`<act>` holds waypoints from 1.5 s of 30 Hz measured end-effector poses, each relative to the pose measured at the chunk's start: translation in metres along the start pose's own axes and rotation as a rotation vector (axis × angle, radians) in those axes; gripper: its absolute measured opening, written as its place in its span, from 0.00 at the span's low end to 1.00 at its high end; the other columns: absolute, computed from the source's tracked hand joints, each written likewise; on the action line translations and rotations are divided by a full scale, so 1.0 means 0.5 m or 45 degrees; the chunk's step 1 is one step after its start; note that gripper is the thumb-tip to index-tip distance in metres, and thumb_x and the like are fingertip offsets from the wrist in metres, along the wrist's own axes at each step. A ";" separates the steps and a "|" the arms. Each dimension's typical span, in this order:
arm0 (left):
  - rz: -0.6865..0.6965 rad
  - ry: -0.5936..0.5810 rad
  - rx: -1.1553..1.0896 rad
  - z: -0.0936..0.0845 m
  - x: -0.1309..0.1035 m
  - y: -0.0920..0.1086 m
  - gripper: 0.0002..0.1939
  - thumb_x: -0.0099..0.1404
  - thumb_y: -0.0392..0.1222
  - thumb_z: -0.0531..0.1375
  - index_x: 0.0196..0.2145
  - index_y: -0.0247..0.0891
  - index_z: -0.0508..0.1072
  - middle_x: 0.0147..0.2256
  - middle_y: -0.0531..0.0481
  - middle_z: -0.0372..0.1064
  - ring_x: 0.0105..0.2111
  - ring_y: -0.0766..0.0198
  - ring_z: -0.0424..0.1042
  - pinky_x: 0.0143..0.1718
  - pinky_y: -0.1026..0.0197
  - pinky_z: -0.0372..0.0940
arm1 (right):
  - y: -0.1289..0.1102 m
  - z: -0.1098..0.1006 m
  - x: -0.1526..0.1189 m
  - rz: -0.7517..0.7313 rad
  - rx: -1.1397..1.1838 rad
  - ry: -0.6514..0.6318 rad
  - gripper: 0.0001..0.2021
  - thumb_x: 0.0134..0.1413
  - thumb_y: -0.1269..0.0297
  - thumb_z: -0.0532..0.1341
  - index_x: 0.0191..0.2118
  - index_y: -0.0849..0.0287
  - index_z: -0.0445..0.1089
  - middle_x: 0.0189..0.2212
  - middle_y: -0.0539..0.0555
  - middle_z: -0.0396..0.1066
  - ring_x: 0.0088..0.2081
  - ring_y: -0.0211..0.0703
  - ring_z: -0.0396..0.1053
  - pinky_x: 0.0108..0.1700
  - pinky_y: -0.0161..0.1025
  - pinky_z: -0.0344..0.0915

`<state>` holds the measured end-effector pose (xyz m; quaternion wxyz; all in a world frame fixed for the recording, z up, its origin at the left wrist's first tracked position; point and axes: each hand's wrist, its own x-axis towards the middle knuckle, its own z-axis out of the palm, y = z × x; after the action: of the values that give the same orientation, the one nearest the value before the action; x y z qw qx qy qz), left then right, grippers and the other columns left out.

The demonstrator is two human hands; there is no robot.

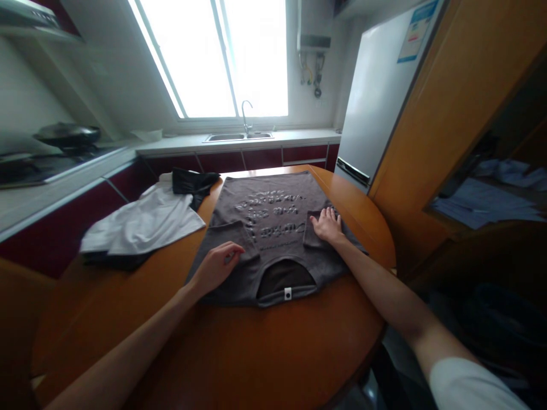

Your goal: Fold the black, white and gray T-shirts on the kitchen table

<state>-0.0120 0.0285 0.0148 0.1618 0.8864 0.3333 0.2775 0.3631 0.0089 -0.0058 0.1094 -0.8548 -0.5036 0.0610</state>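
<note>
A dark grey T-shirt [273, 228] with raised lettering lies spread on the wooden table, its neck opening and white label toward me. Both sleeves are folded inward over the body. My right hand [328, 226] rests flat on the right sleeve, fingers stretched out. At the left sleeve is my left hand [219, 266], its fingers loosely bent and the thumb a little apart from them; nothing shows between them. Whether the left fingertips touch the cloth is hard to see.
A pile of white and black clothes [145, 219] lies on the left of the round wooden table [273, 353]. Beyond stand a counter with a sink [239, 137], a stove with a wok [67, 135] at left, and a fridge [376, 97] at right.
</note>
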 end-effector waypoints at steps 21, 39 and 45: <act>0.011 -0.034 -0.023 0.004 -0.001 -0.003 0.11 0.70 0.44 0.55 0.38 0.41 0.77 0.38 0.48 0.77 0.37 0.59 0.75 0.39 0.60 0.68 | -0.016 -0.001 -0.018 -0.158 0.019 0.080 0.37 0.71 0.50 0.40 0.73 0.77 0.41 0.74 0.69 0.35 0.74 0.57 0.32 0.71 0.57 0.32; 0.138 -0.211 0.082 0.022 -0.009 0.002 0.17 0.72 0.50 0.56 0.50 0.45 0.80 0.40 0.45 0.73 0.41 0.57 0.72 0.45 0.56 0.67 | -0.067 0.034 -0.062 -0.398 0.027 -0.111 0.35 0.72 0.49 0.40 0.73 0.70 0.43 0.74 0.65 0.35 0.74 0.50 0.31 0.71 0.60 0.32; 0.154 -0.246 0.078 0.020 -0.009 0.008 0.17 0.73 0.49 0.55 0.52 0.46 0.80 0.41 0.44 0.73 0.42 0.56 0.71 0.46 0.55 0.67 | -0.064 0.033 -0.061 -0.399 0.046 -0.116 0.35 0.72 0.49 0.39 0.73 0.70 0.44 0.74 0.64 0.35 0.74 0.50 0.31 0.71 0.60 0.32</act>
<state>-0.0065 0.0213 0.0070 0.1490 0.9320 0.2703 0.1898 0.3176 -0.0009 -0.0140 0.1100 -0.7601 -0.6339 0.0908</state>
